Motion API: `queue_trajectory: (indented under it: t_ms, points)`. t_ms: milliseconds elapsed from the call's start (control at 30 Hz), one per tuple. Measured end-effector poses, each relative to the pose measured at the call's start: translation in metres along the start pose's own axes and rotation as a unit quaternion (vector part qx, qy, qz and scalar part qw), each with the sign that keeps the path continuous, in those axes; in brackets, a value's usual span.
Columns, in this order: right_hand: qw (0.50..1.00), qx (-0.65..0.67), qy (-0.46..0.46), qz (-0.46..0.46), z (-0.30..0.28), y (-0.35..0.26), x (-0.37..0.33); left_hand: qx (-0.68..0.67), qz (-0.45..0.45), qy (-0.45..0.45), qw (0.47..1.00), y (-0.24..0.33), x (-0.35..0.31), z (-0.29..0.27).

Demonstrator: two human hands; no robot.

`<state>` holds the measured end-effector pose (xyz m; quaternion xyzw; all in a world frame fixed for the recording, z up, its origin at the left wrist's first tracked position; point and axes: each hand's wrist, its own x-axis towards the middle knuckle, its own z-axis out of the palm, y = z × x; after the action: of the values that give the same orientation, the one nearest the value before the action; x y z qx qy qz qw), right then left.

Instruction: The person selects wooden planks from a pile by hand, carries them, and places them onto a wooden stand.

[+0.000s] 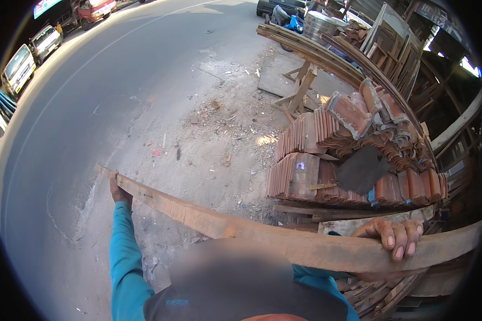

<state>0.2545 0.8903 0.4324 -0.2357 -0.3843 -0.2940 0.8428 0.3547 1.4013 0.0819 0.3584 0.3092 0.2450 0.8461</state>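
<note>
A long brown wooden beam (209,219) stretches across the lower part of the head view, from the left end over the ground to the far right rim. My left hand (120,192), at the end of a teal sleeve, grips it close to its left end; most of those fingers are hidden by the wood. On the right side, my right hand (393,234) is closed around the beam, its fingers curled over the top edge and its palm partly hidden behind.
Stacked clay roof tiles (326,144) stand right of centre, with a dark flat piece (363,170) on them. Long planks (310,51) rest on a wooden trestle (302,88) beyond. Scrap timber (380,291) lies lower right. A road (53,144) with parked vehicles (19,67) curves along the left.
</note>
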Motion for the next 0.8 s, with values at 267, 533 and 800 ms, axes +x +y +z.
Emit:
queue_trajectory:
  t_ms: [267,533,800]
  points:
    - [0.994,0.083,-0.057,-0.033,-0.103,0.122,0.051,-0.007,0.033,-0.027,0.999,-0.065,0.162,0.09]
    - [0.993,0.079,-0.053,-0.071,-0.18,0.261,0.167,-0.027,-0.041,-0.06,0.997,-0.083,0.3,0.245]
    - [0.999,0.003,-0.006,-0.036,-0.248,0.414,0.242,0.019,-0.014,-0.036,0.999,-0.123,0.474,0.328]
